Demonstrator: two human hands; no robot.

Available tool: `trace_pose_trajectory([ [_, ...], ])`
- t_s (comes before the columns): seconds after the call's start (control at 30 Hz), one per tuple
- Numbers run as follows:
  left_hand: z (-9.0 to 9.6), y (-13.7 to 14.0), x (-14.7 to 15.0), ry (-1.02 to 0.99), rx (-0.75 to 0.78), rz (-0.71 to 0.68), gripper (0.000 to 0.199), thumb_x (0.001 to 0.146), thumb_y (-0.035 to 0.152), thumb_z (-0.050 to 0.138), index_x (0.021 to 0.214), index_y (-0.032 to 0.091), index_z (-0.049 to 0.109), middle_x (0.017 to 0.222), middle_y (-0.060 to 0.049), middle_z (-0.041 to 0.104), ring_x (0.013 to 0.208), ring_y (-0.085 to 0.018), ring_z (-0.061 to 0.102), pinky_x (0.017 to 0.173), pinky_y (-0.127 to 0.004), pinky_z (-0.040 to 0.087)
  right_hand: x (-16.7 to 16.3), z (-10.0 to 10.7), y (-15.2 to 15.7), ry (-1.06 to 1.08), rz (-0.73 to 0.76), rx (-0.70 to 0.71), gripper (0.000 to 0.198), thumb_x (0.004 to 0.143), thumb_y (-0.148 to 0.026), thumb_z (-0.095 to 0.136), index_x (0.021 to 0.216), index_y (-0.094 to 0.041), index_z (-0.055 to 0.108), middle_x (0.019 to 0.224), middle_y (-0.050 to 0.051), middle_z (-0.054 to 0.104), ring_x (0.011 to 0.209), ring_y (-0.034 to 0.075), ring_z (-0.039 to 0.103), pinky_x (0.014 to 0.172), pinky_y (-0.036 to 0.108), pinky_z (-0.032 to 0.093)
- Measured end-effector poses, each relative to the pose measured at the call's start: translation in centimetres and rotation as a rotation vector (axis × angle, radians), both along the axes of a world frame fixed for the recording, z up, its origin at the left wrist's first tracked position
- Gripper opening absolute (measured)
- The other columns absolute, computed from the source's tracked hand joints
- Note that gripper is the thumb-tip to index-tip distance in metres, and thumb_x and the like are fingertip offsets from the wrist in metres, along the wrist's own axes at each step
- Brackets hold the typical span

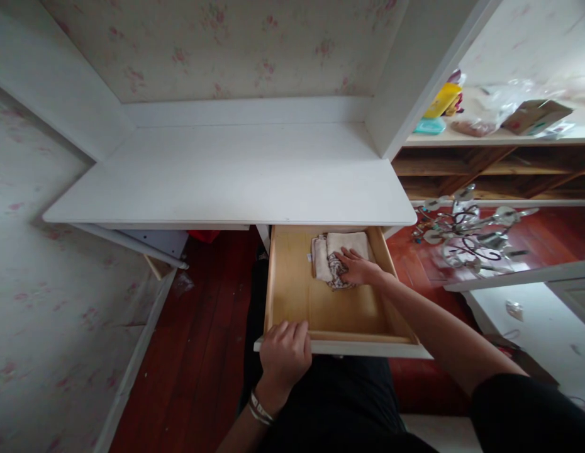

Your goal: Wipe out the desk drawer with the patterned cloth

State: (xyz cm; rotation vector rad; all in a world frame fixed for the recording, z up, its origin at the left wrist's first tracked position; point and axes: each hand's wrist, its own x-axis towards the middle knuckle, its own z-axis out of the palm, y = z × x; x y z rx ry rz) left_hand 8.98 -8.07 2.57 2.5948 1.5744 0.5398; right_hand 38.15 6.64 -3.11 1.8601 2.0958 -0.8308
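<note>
The open drawer (290,302) of the white desk (245,173) carries some folded cloths (348,241), which lie in its far right part; on the shelf unit (462,137) at the right, there is a cardboard box (533,117)

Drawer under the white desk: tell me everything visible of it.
The drawer has a white front and a pale, wood-like inside. It is pulled out below the right half of the desk. The left hand grips its front edge near the left corner; folded cloths lie toward its back right, under the right hand.
</note>
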Motion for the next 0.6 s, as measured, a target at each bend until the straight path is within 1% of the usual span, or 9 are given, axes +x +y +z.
trace_pose_trajectory([
  [0.07,-0.1,0.0,0.0,-0.005,0.011,-0.007,0.016,0.085,0.017,0.053,0.093,0.023,0.065,0.073,0.0,0.065,0.071,-0.019,0.058,0.065,-0.036,0.041,1.2,0.2,-1.9,0.009,0.042,-0.003,0.094,0.069,-0.027,0.064,0.154,-0.017,0.026,0.161,0.014,0.017,0.147,0.033,0.015,0.116,0.047,0.025],
  [0.1,-0.1,0.0,0.0,-0.005,0.016,-0.011,0.016,0.085,0.017,0.053,0.094,0.023,0.065,0.073,0.0,0.065,0.071,-0.019,0.058,0.066,-0.036,0.041,1.4,0.3,-2.9,0.016,0.065,-0.005,0.096,0.068,-0.027,0.065,0.154,-0.018,0.025,0.162,0.013,0.016,0.147,0.032,0.015,0.117,0.044,0.025],
  [0.23,-0.2,0.0,0.0,-0.002,0.021,-0.014,0.017,0.085,0.017,0.053,0.096,0.022,0.065,0.073,0.0,0.065,0.07,-0.019,0.058,0.066,-0.036,0.041,0.5,1.0,-7.3,0.104,0.179,-0.042,0.094,0.068,-0.033,0.068,0.153,-0.024,0.03,0.161,0.009,0.019,0.147,0.032,0.019,0.115,0.044,0.029],
  [0.33,-0.2,0.0,0.0,-0.005,0.022,-0.008,0.017,0.085,0.016,0.053,0.096,0.022,0.065,0.072,0.0,0.065,0.071,-0.019,0.058,0.065,-0.035,0.041,-1.0,1.3,-9.2,0.175,0.251,-0.055,0.089,0.069,-0.033,0.068,0.151,-0.03,0.034,0.161,0.004,0.022,0.146,0.031,0.021,0.115,0.046,0.029],
  [0.43,-0.2,0.1,0.0,-0.009,0.026,-0.003,0.018,0.084,0.015,0.053,0.095,0.022,0.065,0.07,0.0,0.063,0.069,-0.019,0.058,0.064,-0.035,0.04,-3.2,1.4,-9.1,0.179,0.3,-0.048,0.087,0.07,-0.031,0.067,0.151,-0.032,0.034,0.16,0.003,0.025,0.145,0.034,0.023,0.113,0.052,0.03],
  [0.5,-0.1,0.2,0.1,-0.013,0.015,0.001,0.017,0.083,0.015,0.054,0.092,0.023,0.065,0.068,0.0,0.063,0.067,-0.018,0.057,0.062,-0.034,0.04,-5.2,1.2,-8.1,0.188,0.353,-0.03,0.087,0.07,-0.029,0.067,0.151,-0.031,0.035,0.159,0.004,0.027,0.145,0.035,0.023,0.112,0.053,0.031],
  [0.6,-0.1,0.1,0.1,-0.029,-0.004,0.009,0.015,0.083,0.014,0.054,0.087,0.023,0.064,0.067,0.0,0.062,0.067,-0.018,0.057,0.061,-0.034,0.039,-8.8,0.7,-6.3,0.193,0.441,0.034,0.086,0.07,-0.027,0.067,0.15,-0.031,0.036,0.159,0.004,0.028,0.145,0.036,0.022,0.112,0.055,0.03],
])
